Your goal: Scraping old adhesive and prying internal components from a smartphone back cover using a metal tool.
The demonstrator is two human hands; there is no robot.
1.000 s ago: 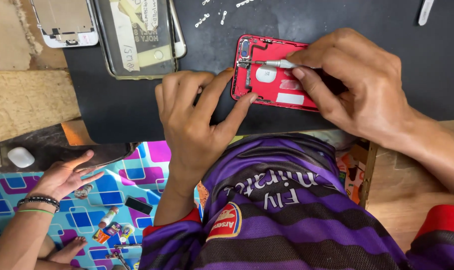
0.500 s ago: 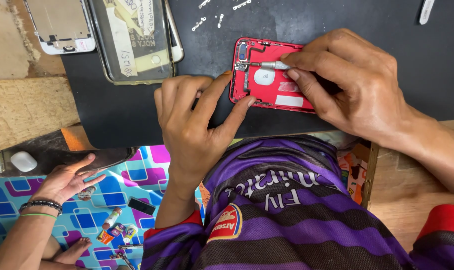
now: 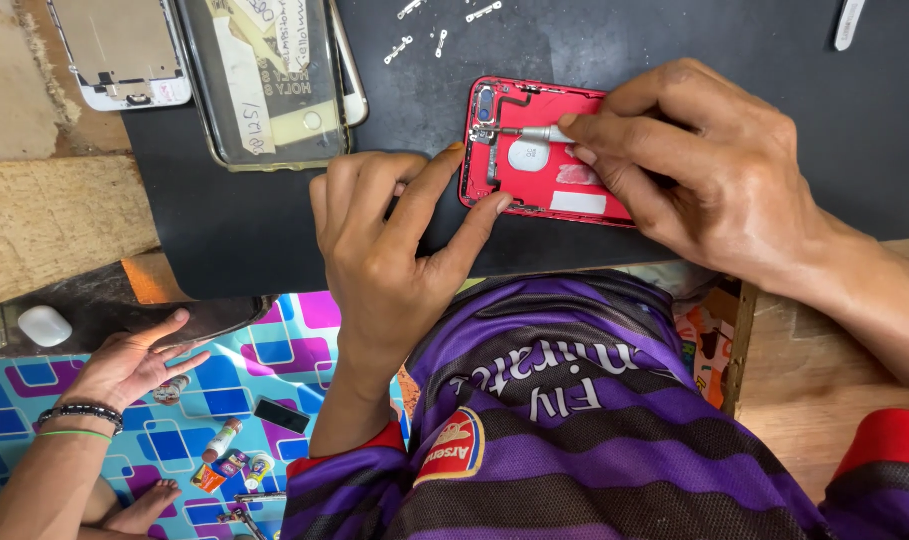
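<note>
A red opened phone housing [image 3: 537, 183] lies on a black mat [image 3: 224, 230]. My left hand [image 3: 389, 240] presses its index finger and thumb against the housing's left edge and lower corner. My right hand [image 3: 709, 170] grips a thin silver screwdriver [image 3: 534, 132], whose tip rests near the camera end at the housing's upper left. My right hand hides the housing's right end.
A clear phone case with paper slips [image 3: 269, 80] and a white phone frame [image 3: 124, 50] lie at the upper left. Small metal parts [image 3: 439, 30] sit on the mat's top. Another person's hand [image 3: 129, 360] with bracelets rests on a patterned floor mat [image 3: 274, 350] below.
The view has shifted slightly. My right hand with the screwdriver stays at the housing's upper left, the left hand keeps holding the edge. The other person's hand has barely shifted.
</note>
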